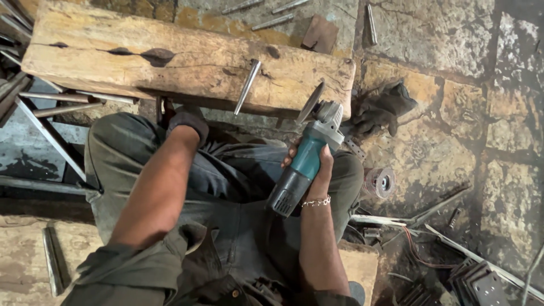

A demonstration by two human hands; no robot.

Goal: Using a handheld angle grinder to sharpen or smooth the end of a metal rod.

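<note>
Angle grinder (309,153) in right hand (317,164)

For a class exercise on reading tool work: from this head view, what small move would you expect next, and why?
Probably the right hand tilts the angle grinder forward to bring its disc toward the metal rod on the wooden beam. The disc is raised clear of the beam, while the gloved left hand sits low beside it.

The left hand (190,122) sits gloved below the wooden beam (187,62), its fingers hidden from view.
</note>
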